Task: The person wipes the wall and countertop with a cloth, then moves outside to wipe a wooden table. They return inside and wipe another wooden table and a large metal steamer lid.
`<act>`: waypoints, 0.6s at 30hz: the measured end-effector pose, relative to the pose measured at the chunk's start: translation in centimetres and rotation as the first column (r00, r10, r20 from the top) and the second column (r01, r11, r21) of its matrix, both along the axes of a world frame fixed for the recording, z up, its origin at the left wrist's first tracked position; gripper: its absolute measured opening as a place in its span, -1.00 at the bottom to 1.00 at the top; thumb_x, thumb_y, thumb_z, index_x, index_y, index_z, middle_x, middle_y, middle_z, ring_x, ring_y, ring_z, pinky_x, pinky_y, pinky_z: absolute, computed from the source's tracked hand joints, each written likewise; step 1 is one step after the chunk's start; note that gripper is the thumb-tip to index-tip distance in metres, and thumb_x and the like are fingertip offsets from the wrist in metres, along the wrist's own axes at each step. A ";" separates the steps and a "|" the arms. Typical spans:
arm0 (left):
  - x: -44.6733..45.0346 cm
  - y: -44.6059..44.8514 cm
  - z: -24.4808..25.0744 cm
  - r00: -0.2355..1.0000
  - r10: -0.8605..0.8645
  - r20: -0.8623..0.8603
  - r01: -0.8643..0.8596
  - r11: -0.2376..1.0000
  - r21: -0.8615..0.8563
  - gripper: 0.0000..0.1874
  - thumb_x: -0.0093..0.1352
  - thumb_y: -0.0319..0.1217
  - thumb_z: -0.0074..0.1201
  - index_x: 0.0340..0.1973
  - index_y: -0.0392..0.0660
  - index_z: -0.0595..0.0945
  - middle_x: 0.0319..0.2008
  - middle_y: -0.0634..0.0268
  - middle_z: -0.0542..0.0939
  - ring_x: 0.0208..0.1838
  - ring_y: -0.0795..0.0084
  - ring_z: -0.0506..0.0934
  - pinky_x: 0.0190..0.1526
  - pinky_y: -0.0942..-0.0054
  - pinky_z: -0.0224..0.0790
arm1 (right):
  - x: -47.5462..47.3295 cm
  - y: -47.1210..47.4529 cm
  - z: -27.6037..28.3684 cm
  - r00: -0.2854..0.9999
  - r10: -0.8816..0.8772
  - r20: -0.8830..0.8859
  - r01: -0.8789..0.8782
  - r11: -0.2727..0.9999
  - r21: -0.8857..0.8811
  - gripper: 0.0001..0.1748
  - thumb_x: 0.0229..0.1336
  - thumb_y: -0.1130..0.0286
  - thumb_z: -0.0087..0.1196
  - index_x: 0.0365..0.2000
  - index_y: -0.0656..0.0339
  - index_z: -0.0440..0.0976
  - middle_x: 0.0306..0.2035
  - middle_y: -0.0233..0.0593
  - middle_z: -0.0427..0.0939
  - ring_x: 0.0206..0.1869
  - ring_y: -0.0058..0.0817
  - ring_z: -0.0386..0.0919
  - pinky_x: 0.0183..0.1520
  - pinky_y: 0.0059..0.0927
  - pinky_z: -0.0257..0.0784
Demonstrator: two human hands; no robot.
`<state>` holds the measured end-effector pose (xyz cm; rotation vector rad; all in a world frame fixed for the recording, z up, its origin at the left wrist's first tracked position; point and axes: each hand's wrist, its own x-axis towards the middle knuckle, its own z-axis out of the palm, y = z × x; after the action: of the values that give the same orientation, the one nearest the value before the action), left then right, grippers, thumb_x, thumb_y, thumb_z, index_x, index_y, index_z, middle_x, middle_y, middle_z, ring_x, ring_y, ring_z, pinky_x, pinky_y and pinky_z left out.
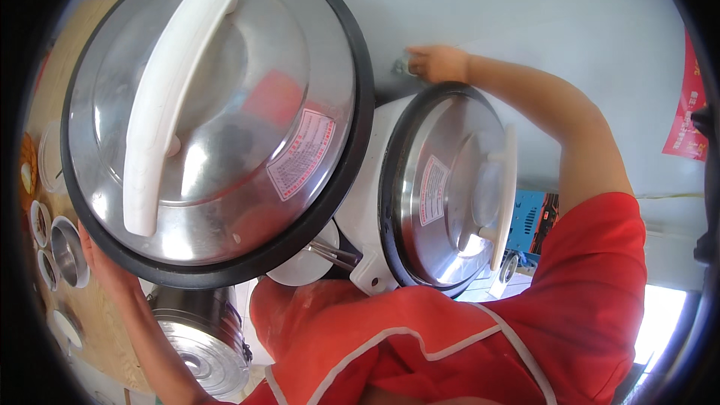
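Note:
Two large rice cookers or similar insulated cookers stand before me. The nearer cooker's steel lid (225, 140) has a black rim, a long white handle (163, 101) and a printed label. To its right, the second cooker (360, 174) has a steel lid (419, 146) with its own label and pale handle (506, 197). Behind that cooker, my right hand (441, 64) reaches to the wall with bent fingers at a small, blurred fitting (401, 67), perhaps a socket or plug. My left hand (104, 264) is beside the nearer lid's lower left rim, its fingers partly hidden.
On the wooden table (107, 326) at left are a steel bowl (68, 253) and small dishes (40, 224). A steel canister (202, 343) stands below. Between the cookers is a white bowl (304, 264) with metal utensil handles (332, 253). A blue device (526, 222) sits at right.

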<state>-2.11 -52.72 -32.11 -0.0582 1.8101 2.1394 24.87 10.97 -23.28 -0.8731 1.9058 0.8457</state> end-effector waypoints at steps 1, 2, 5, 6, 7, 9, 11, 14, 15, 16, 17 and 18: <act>0.0 0.0 0.1 1.000 -0.007 -0.011 0.007 1.000 -0.011 -0.63 0.56 -0.27 -0.09 0.19 -0.20 0.48 0.05 0.26 0.59 0.06 0.46 0.56 0.11 0.49 0.39 | -0.7 0.1 0.2 0.999 0.037 0.022 -0.037 0.999 0.001 -0.64 0.07 0.33 0.02 -0.11 0.04 0.63 0.07 -0.40 0.55 0.25 -0.50 0.38 0.57 -0.11 -0.18; 0.2 0.2 0.2 1.000 -0.016 -0.007 0.016 1.000 -0.001 -0.63 0.56 -0.27 -0.09 0.19 -0.20 0.47 0.05 0.26 0.59 0.07 0.46 0.56 0.11 0.49 0.39 | -1.5 0.2 0.5 0.996 0.075 0.043 -0.075 0.997 0.001 -0.65 0.06 0.33 0.02 -0.12 0.03 0.63 0.02 -0.41 0.58 0.22 -0.49 0.42 0.57 -0.08 -0.18; 0.7 0.8 1.2 1.000 -0.003 -0.014 0.003 1.000 -0.001 -0.62 0.56 -0.27 -0.08 0.19 -0.21 0.47 0.05 0.27 0.59 0.06 0.48 0.55 0.12 0.50 0.39 | -10.9 -2.8 0.3 0.892 0.114 -0.437 -0.190 0.973 -0.135 -0.64 0.04 0.33 0.01 -0.13 0.03 0.63 -0.06 -0.41 0.61 0.17 -0.48 0.47 0.58 -0.08 -0.18; 0.8 1.1 1.6 1.000 0.015 -0.017 -0.015 1.000 -0.005 -0.62 0.56 -0.28 -0.08 0.19 -0.21 0.47 0.04 0.27 0.59 0.06 0.49 0.55 0.12 0.50 0.38 | -14.5 -4.5 0.7 0.835 0.144 -0.530 -0.207 0.976 -0.062 -0.64 0.06 0.33 0.00 -0.11 0.04 0.62 -0.05 -0.41 0.61 0.18 -0.48 0.46 0.57 -0.08 -0.17; 0.9 1.6 1.9 1.000 0.021 -0.017 -0.021 1.000 -0.013 -0.62 0.55 -0.28 -0.08 0.19 -0.22 0.47 0.04 0.28 0.59 0.06 0.49 0.55 0.12 0.51 0.38 | -17.5 -4.4 0.4 0.732 0.132 -0.668 -0.267 0.958 -0.104 -0.59 0.10 0.33 -0.01 -0.02 0.05 0.59 0.12 -0.39 0.54 0.24 -0.48 0.41 0.57 -0.12 -0.16; 0.9 1.7 2.0 0.997 0.023 -0.076 -0.028 0.998 -0.063 -0.63 0.55 -0.30 -0.09 0.19 -0.23 0.46 0.04 0.28 0.58 0.05 0.49 0.54 0.13 0.51 0.37 | -23.6 -4.7 1.2 0.684 -0.094 -0.724 -0.132 0.959 -0.250 -0.46 0.20 0.34 -0.09 0.20 0.15 0.41 0.38 -0.35 0.28 0.44 -0.51 0.16 0.55 -0.19 -0.10; -0.5 0.1 0.0 0.993 -0.027 -0.112 0.018 0.996 -0.088 -0.62 0.55 -0.31 -0.10 0.20 -0.22 0.45 0.05 0.28 0.57 0.07 0.48 0.54 0.14 0.50 0.36 | -26.6 -6.8 5.4 0.533 0.012 -0.846 -0.270 0.950 -0.157 -0.48 0.24 0.28 -0.07 0.19 0.20 0.41 0.33 -0.31 0.35 0.43 -0.41 0.17 0.51 -0.13 -0.07; -1.7 -1.7 -1.7 0.999 0.035 0.027 -0.035 0.999 -0.025 -0.59 0.56 -0.31 -0.14 0.25 -0.23 0.42 0.13 0.18 0.54 0.14 0.35 0.52 0.20 0.37 0.35 | -24.5 -5.5 3.8 0.432 0.082 -0.898 -0.390 0.915 -0.104 -0.52 0.24 0.29 -0.05 0.15 0.18 0.45 0.30 -0.27 0.37 0.38 -0.36 0.24 0.48 -0.12 0.00; -1.4 -1.4 -0.8 0.995 0.090 0.053 -0.087 0.995 -0.058 -0.58 0.55 -0.31 -0.14 0.26 -0.23 0.41 0.16 0.16 0.53 0.17 0.32 0.51 0.22 0.35 0.35 | -22.7 -4.7 2.9 0.529 0.058 -0.847 -0.322 0.937 -0.137 -0.50 0.23 0.31 -0.06 0.17 0.16 0.44 0.34 -0.30 0.33 0.41 -0.39 0.19 0.51 -0.16 -0.04; -1.3 -1.2 -0.7 0.988 0.132 0.079 -0.127 0.990 -0.060 -0.56 0.55 -0.31 -0.14 0.28 -0.23 0.39 0.19 0.14 0.51 0.19 0.30 0.50 0.23 0.33 0.34 | -19.3 -3.8 1.2 0.617 0.026 -0.786 -0.247 0.956 -0.162 -0.48 0.22 0.33 -0.07 0.19 0.15 0.42 0.37 -0.32 0.28 0.44 -0.43 0.15 0.53 -0.20 -0.08; -1.4 -0.9 -0.9 0.981 0.165 0.103 -0.160 0.986 -0.054 -0.54 0.55 -0.31 -0.14 0.30 -0.24 0.37 0.21 0.13 0.49 0.21 0.29 0.49 0.25 0.32 0.33 | -15.6 -3.0 0.5 0.693 -0.010 -0.721 -0.161 0.972 -0.168 -0.46 0.20 0.34 -0.08 0.21 0.14 0.41 0.41 -0.35 0.23 0.47 -0.46 0.10 0.56 -0.23 -0.12; -1.5 -1.5 -1.3 0.988 0.125 0.090 -0.121 0.992 -0.042 -0.53 0.54 -0.30 -0.13 0.31 -0.24 0.37 0.22 0.12 0.48 0.21 0.28 0.49 0.25 0.32 0.33 | -12.2 -2.4 0.7 0.762 0.068 -0.644 -0.170 0.981 -0.098 -0.48 0.20 0.35 -0.09 0.19 0.12 0.43 0.38 -0.37 0.27 0.45 -0.46 0.14 0.57 -0.23 -0.15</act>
<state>-3.62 -54.19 -33.39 -0.2804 1.8360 2.1475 12.65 8.62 -22.59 -0.8692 2.5578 1.2013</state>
